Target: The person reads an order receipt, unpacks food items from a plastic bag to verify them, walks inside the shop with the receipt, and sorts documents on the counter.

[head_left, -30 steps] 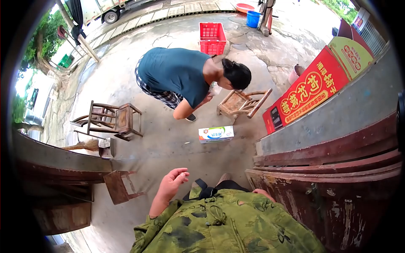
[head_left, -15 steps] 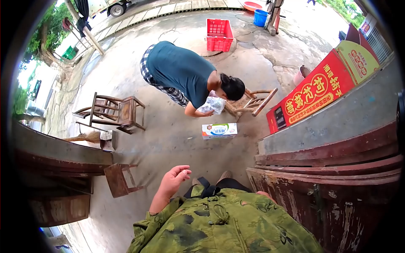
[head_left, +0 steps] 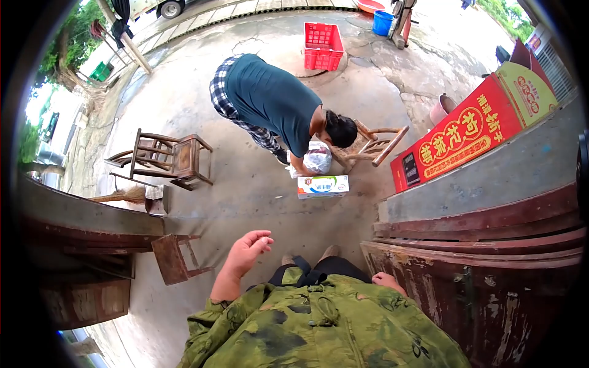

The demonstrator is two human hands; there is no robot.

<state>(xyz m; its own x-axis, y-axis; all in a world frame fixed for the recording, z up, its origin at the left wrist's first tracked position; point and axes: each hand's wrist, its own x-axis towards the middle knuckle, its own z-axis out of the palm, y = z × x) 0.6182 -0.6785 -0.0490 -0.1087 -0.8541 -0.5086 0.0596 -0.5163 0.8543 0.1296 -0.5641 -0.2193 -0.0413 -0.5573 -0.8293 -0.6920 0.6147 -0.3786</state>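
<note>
My left hand [head_left: 248,250] is held out over the concrete floor, its fingers curled in with nothing visible in them. By my right side, my right hand [head_left: 385,281] shows only in part, close to the dark red wooden door; its fingers are mostly hidden. Neither hand touches an object that I can see. Ahead, a white, green and blue carton [head_left: 323,186] lies on the floor. Just behind it a person in a dark teal shirt [head_left: 270,95] bends over a filled clear plastic bag [head_left: 317,158], one hand against it.
Wooden chairs [head_left: 186,161] stand at left, with a small stool [head_left: 170,260] nearer me. Another wooden chair [head_left: 377,144] is beside the person. A red crate [head_left: 323,59] and blue bucket [head_left: 381,24] are farther out. A red printed box [head_left: 457,141] and wooden door [head_left: 442,282] line the right.
The person has lowered the plastic bag to the floor behind the carton. My left hand has shifted slightly left and up, and more of my right hand shows.
</note>
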